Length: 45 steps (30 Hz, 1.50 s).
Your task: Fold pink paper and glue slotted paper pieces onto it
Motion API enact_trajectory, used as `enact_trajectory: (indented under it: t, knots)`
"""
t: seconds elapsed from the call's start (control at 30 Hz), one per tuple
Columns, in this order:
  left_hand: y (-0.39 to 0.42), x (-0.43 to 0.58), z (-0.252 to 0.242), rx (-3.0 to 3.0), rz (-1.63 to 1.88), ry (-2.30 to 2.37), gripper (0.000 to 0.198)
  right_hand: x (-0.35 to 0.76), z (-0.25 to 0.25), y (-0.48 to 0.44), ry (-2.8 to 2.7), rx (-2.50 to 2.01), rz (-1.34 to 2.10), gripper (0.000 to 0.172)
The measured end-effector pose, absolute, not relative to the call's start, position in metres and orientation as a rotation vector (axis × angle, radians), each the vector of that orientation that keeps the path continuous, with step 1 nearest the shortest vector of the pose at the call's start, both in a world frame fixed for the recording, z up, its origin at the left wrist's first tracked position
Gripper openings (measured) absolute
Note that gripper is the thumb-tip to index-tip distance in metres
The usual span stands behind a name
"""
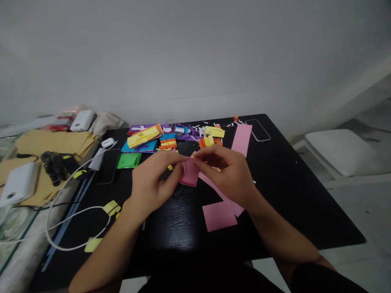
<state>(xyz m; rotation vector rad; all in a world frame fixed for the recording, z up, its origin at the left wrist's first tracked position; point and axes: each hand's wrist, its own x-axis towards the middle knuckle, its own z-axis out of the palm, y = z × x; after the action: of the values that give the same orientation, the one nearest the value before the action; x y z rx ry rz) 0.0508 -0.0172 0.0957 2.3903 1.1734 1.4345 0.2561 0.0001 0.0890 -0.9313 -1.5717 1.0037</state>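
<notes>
My left fingers (172, 178) and right fingers (210, 170) pinch a pink paper (190, 174) above the bench (284, 199); if they pull unevenly, it could crease crooked or tear.

Pinched pink paper (191, 174): the upper edge goes under the fingertips of left hand (154, 179) and right hand (227, 175), and there's no counting its layers!
Long pink strip (214, 186): running below the right hand, partly covered by it.
White shreds (201, 131): out beyond both hands, too small to make out singly.
Yellow scrap (118, 213): peeking out by the left forearm (111, 240), the rest hidden.
White cable (70, 248): left of the left hand, and it's off the left edge!
Plastic packets (62, 122): far beyond the left hand, contents a blur.
White stool (331, 148): wide of the right hand, soft, frame cut at the right edge.
Black sleeve (314, 280): behind the right hand, chopped by the bottom edge.
</notes>
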Motion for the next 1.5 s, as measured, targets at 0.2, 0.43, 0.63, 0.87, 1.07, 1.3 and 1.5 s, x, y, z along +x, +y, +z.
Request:
enact_trajectory:
  t: [0.2,0.43,0.63,0.87,1.07,1.3,1.5]
  knots:
    - [-0.015,0.051,0.099,2.288,1.379,1.096,0.016,0.252,0.087,-0.001,-1.470,-0.871,1.080,0.012]
    - [-0.016,0.050,0.089,2.159,1.364,1.161,0.009,0.252,0.089,-0.004,-1.470,-0.845,1.135,0.012]
    - [-0.018,0.055,0.082,2.018,1.453,1.227,0.005,0.252,0.095,-0.007,-1.462,-0.823,1.205,0.016]
    - [-0.019,0.060,0.079,1.989,1.569,1.266,0.005,0.249,0.092,-0.008,-1.446,-0.784,1.274,0.031]
    - [-0.020,0.060,0.080,1.950,1.547,1.238,0.007,0.245,0.087,-0.008,-1.458,-0.837,1.146,0.024]
    - [-0.021,0.051,0.084,1.970,1.457,1.204,0.014,0.245,0.089,-0.011,-1.514,-0.814,1.013,0.026]
    - [-0.020,0.052,0.081,1.885,1.530,1.240,0.014,0.243,0.084,-0.009,-1.509,-0.798,1.017,0.034]
